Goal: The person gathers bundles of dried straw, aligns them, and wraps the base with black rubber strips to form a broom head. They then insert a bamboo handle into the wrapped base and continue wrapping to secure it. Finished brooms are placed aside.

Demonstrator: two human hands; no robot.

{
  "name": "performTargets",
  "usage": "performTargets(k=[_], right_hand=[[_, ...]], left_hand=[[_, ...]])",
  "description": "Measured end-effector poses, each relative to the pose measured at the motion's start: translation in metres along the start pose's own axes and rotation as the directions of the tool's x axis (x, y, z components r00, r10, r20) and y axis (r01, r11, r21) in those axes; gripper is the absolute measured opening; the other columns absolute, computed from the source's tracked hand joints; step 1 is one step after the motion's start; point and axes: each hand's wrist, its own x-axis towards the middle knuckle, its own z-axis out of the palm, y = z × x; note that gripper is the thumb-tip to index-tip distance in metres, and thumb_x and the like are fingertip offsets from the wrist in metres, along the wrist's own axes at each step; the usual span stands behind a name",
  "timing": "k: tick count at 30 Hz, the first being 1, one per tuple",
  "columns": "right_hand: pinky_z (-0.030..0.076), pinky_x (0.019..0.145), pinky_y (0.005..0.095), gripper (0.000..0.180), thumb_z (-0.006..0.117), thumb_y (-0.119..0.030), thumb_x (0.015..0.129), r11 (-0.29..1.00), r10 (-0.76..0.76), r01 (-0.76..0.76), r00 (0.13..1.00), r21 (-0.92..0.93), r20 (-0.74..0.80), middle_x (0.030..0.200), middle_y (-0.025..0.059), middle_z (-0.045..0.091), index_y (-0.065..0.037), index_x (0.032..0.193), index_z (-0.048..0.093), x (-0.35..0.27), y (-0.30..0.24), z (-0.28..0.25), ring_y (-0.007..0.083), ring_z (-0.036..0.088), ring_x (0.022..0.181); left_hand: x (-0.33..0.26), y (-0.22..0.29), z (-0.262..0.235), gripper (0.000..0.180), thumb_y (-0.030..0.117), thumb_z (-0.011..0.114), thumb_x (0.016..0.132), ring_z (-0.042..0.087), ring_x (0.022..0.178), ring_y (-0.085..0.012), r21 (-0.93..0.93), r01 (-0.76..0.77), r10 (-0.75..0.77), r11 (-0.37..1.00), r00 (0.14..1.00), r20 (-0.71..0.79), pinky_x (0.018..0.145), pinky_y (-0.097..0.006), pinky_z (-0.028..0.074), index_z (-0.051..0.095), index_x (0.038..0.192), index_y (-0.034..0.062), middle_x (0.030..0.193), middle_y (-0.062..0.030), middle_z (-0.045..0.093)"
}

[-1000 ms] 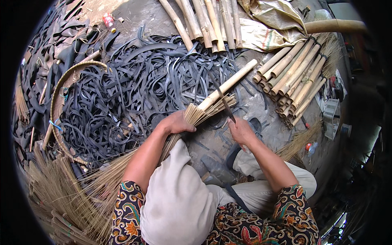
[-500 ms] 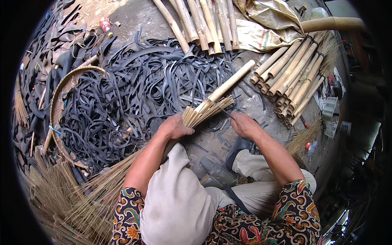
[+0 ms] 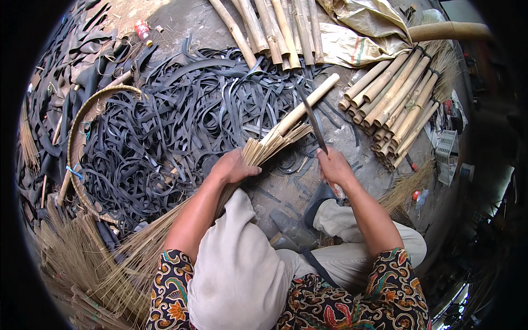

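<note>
My left hand (image 3: pixel 234 166) is wrapped round a bundle of thin, stiff broom sticks (image 3: pixel 278 140), their cut ends spread toward the upper right. Along the top of the bundle a pale bamboo handle (image 3: pixel 302 110) sticks out beyond the stick ends. The long, fine ends of the bundle (image 3: pixel 148 234) trail down to the lower left past my knee. In my right hand (image 3: pixel 334 168) is a knife with a long dark blade (image 3: pixel 312 118), pointing up and to the left. The blade crosses in front of the bamboo handle in the picture; whether it touches, I cannot tell.
A heap of dark rubber strips (image 3: pixel 181 121) covers the ground ahead, beside a round woven basket rim (image 3: pixel 74 143). Bamboo-handled brooms (image 3: pixel 393 104) lie stacked at the right, loose bamboo poles (image 3: pixel 275 33) at the top. A pale sack (image 3: pixel 357 44) lies between them. More bristles (image 3: pixel 71 264) fill the lower left.
My right hand has shifted slightly, and the knife has swung from beside the stick ends to point up and left. The left hand keeps its grip on the bundle.
</note>
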Motion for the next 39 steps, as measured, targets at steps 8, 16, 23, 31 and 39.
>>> performTargets(k=[8, 16, 23, 31, 39], right_hand=[[0.054, 0.079, 0.0596, 0.033, 0.052, -0.029, 0.107, 0.812, -0.246, 0.279, 0.960, -0.513, 0.133, 0.086, 0.0311, 0.070, 0.003, 0.105, 0.061, -0.004, -0.016, -0.027, 0.0531, 0.069, 0.087], [0.052, 0.079, 0.0566, 0.030, 0.054, -0.028, 0.107, 0.995, -0.012, 0.016, 0.999, -0.097, 0.048, 0.090, 0.0332, 0.067, 0.002, 0.106, 0.061, -0.001, -0.025, -0.026, 0.0548, 0.066, 0.091], [0.053, 0.082, 0.0580, 0.033, 0.053, -0.028, 0.106, 0.874, -0.207, 0.272, 0.958, -0.403, 0.199, 0.090, 0.0342, 0.068, 0.003, 0.105, 0.062, -0.007, -0.031, -0.030, 0.0550, 0.066, 0.093], [0.052, 0.083, 0.0609, 0.033, 0.053, -0.028, 0.106, 0.860, -0.160, 0.254, 0.958, -0.443, 0.238, 0.091, 0.0339, 0.069, 0.003, 0.107, 0.061, -0.016, -0.037, -0.005, 0.0548, 0.067, 0.093], [0.052, 0.084, 0.0607, 0.032, 0.051, -0.026, 0.106, 0.875, -0.197, 0.281, 0.951, -0.395, 0.239, 0.091, 0.0353, 0.069, 0.005, 0.110, 0.061, -0.023, -0.028, 0.018, 0.0551, 0.068, 0.094]], left_hand=[[0.005, -0.002, 0.001, 0.065, 0.046, 0.084, 0.079, 0.073, 0.109, -0.0387, 0.032, 0.036, -0.036, 0.999, 0.999, 0.022, 0.098, -0.043, 0.055, 0.071, 0.128, 0.0057, 0.114, -0.0248, 0.076], [0.003, -0.001, 0.002, 0.065, 0.046, 0.084, 0.079, 0.072, 0.109, -0.0387, 0.040, 0.004, -0.005, 0.999, 1.000, 0.020, 0.098, -0.043, 0.054, 0.071, 0.128, 0.0059, 0.115, -0.0238, 0.076], [0.003, 0.002, 0.000, 0.067, 0.047, 0.084, 0.079, 0.072, 0.110, -0.0396, 0.036, 0.058, -0.059, 0.998, 0.998, 0.036, 0.099, -0.043, 0.054, 0.070, 0.130, 0.0054, 0.116, -0.0239, 0.076], [0.006, -0.002, -0.001, 0.067, 0.046, 0.086, 0.078, 0.073, 0.109, -0.0380, 0.012, 0.066, -0.066, 0.998, 0.997, 0.034, 0.098, -0.043, 0.054, 0.071, 0.127, 0.0024, 0.115, -0.0239, 0.076], [0.012, -0.001, -0.007, 0.065, 0.046, 0.087, 0.078, 0.073, 0.101, -0.0319, -0.081, 0.086, -0.072, 0.993, 0.984, 0.163, 0.095, -0.040, 0.054, 0.073, 0.125, 0.0015, 0.110, -0.0211, 0.077]])
